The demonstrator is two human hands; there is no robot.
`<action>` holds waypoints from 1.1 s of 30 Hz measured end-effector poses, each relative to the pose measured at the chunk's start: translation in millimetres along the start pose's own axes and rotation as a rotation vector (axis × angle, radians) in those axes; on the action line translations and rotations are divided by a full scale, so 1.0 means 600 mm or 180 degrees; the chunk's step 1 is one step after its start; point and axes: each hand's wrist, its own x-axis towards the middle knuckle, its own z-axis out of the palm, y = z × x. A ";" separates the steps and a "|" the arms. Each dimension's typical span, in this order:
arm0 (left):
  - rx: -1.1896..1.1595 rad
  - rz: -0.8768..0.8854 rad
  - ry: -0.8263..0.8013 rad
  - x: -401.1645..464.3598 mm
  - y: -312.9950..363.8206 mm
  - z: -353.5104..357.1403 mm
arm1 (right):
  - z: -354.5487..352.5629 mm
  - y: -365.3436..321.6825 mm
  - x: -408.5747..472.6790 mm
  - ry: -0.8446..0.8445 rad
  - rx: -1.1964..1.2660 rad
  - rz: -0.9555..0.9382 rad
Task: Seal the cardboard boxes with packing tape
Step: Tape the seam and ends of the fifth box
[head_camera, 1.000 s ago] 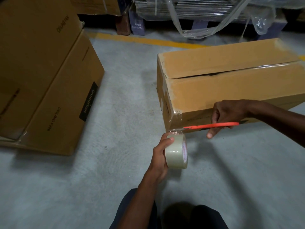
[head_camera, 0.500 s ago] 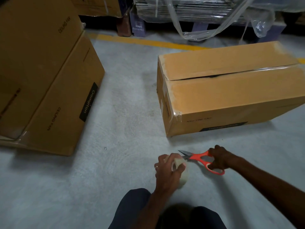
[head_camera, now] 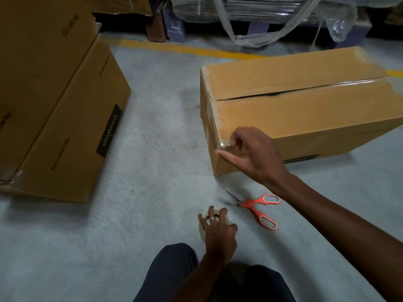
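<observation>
Head view: the right hand [head_camera: 250,152] reaches forward to the near left corner of the cardboard box [head_camera: 305,114] on the floor, fingers curled against the taped edge, thumb extended. The left hand [head_camera: 218,229] grips the tape roll [head_camera: 201,227] on the floor, largely covering it. The orange scissors [head_camera: 256,207] lie released just right of the roll. The box's right end is cut off.

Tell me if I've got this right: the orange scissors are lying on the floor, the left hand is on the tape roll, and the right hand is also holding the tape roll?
Not quite. The head view shows the right hand on the near corner of the cardboard box, not the tape roll. The scissors and left hand are as you said.
</observation>
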 end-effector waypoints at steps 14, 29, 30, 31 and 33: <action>-0.2607 0.0827 0.2218 0.200 -0.107 -0.430 | -0.012 0.046 0.111 -0.1744 0.0583 0.0412; -0.3447 -0.0187 0.0000 0.465 -0.171 -0.538 | 0.052 -0.023 -0.013 0.0831 0.3631 0.4274; -0.3416 -0.0162 -0.0007 0.464 -0.169 -0.545 | 0.057 -0.019 -0.004 0.0742 0.3737 0.4259; -0.3390 -0.0144 0.0003 0.464 -0.167 -0.551 | 0.064 -0.015 0.005 0.0738 0.3718 0.4225; -0.3377 -0.0200 0.0099 0.455 -0.168 -0.558 | 0.074 -0.007 0.010 0.0728 0.3775 0.4186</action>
